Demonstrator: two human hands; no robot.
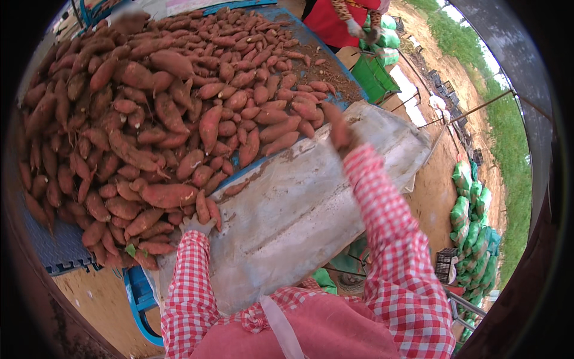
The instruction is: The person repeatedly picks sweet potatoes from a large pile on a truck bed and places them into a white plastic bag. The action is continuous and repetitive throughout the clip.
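Observation:
A large heap of reddish sweet potatoes (170,116) covers the left side of the table. My left hand (197,224), in a pale glove, rests at the heap's near edge, touching two small sweet potatoes (207,211); whether it grips them is unclear. Blurred by motion, my right hand (346,141) is out over the far part of a grey, dirt-stained sheet (287,211). An elongated reddish shape, seemingly a sweet potato (331,111), extends from its fingers. A few sweet potatoes lie just left of it.
Beyond the blue table edge (345,74), a person in a red apron (325,24) handles green-and-white bags. A green container (374,76) stands near them. Filled green mesh sacks (473,233) and a black crate (445,264) stand at right. A blue plastic stool (139,296) is at lower left.

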